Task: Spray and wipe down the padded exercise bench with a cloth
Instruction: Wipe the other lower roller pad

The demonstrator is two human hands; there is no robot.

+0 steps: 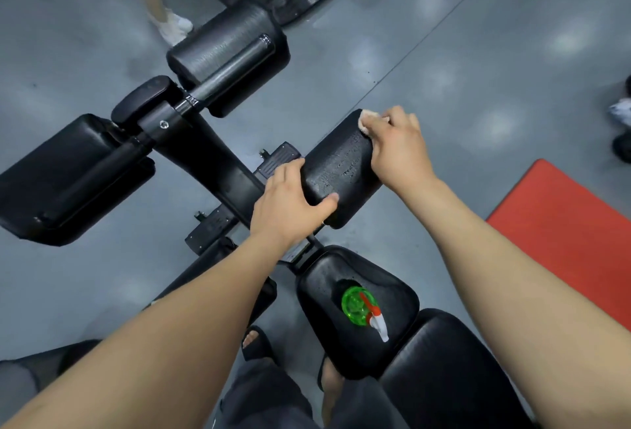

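R hand [397, 146] presses cloth [367, 118] on black pad [341, 169], L hand [290, 203] gripping pad edge (spray bottle [362, 307] nearby).

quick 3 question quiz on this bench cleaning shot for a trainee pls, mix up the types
1. True or false: the left hand holds the spray bottle.
2. Where is the cloth? A) on the floor B) under the right hand at the far end of the leg pad C) on the red mat
3. Short answer: what is the left hand doing?

Key
1. False; the bottle stands on the seat pad.
2. B
3. It grips the near end of the leg pad.
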